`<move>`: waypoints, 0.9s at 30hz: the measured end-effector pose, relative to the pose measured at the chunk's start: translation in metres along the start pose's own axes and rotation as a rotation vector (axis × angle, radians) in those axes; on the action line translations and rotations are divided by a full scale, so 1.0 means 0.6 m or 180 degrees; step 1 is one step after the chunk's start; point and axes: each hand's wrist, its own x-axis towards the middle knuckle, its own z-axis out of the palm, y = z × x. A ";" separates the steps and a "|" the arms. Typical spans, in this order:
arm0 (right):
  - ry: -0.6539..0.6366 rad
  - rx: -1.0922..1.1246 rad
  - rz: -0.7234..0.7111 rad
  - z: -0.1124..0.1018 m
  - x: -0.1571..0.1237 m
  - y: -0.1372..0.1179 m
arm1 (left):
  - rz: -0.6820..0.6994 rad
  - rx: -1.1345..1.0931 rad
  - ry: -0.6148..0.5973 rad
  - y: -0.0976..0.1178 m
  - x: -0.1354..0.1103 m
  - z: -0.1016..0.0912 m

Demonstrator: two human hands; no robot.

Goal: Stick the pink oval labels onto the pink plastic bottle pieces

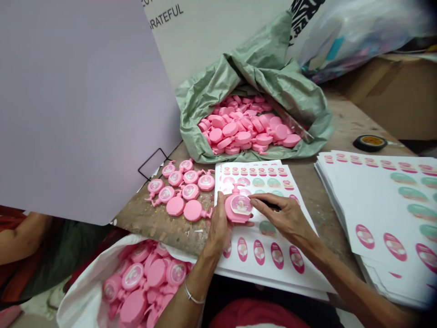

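My left hand (220,223) is closed round a pink toy pump bottle (235,216), its nozzle pointing up. An oval picture sticker (241,205) lies on the bottle's face. My right hand (287,214) pinches a slim dark tool (272,204), mostly hidden by the fingers, so its kind is unclear. The right fingertips are at the sticker's right edge. Beneath both hands lies a stack of sticker sheets (247,272), printed with pink and green ovals. Several more pink pump bottles (190,192) lie to the left, most with stickers on their faces, two with plain faces showing.
A green sack (191,123) of plain pink bottles lies open behind. Stickered bottles fill a white sack (80,291) at lower left. Another sheet stack (344,196), black tape (370,143) and a cardboard box (396,100) are rightward. A lavender panel (82,105) partly hides another person's arm (20,241).
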 end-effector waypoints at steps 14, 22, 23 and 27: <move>0.0120 -0.0126 -0.0317 0.016 -0.006 -0.019 | 0.0003 -0.0072 -0.0053 0.012 -0.006 0.007; 0.0220 -0.0123 -0.0381 0.019 -0.006 -0.019 | 0.0024 -0.0072 -0.0057 0.013 -0.007 0.007; 0.0226 -0.0128 -0.0400 0.018 -0.006 -0.019 | 0.0032 -0.0069 -0.0065 0.014 -0.007 0.007; 0.0288 -0.0265 -0.0506 0.020 -0.006 -0.016 | -0.0021 -0.0058 -0.0005 0.017 -0.010 0.008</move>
